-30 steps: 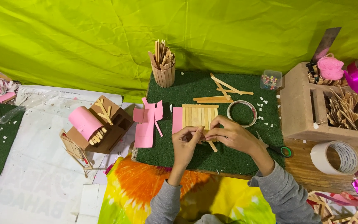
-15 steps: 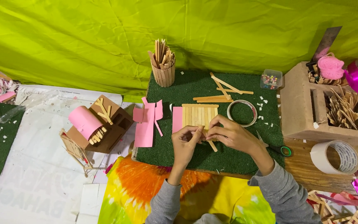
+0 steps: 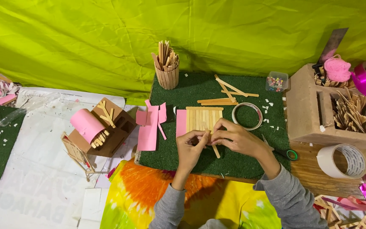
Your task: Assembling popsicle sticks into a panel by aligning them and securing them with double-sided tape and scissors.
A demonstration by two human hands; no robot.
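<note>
A small panel of wooden craft sticks (image 3: 203, 118) lies on a dark green turf mat (image 3: 238, 159). Both hands meet at the panel's near edge. My left hand (image 3: 190, 149) pinches there with thumb and fingers. My right hand (image 3: 234, 140) grips a single craft stick (image 3: 215, 151) that pokes out below the fingers. What sits between the fingertips is hidden. A pink paper strip (image 3: 181, 123) lies against the panel's left side.
Pink paper scraps (image 3: 150, 126), a tape ring (image 3: 247, 115), loose sticks (image 3: 227, 94) and a stick-built cup of sticks (image 3: 166, 68) share the mat. Green-handled scissors (image 3: 285, 152) lie right. A cardboard organiser (image 3: 333, 108), a large tape roll (image 3: 341, 160) and a small cardboard model (image 3: 99, 129) flank it.
</note>
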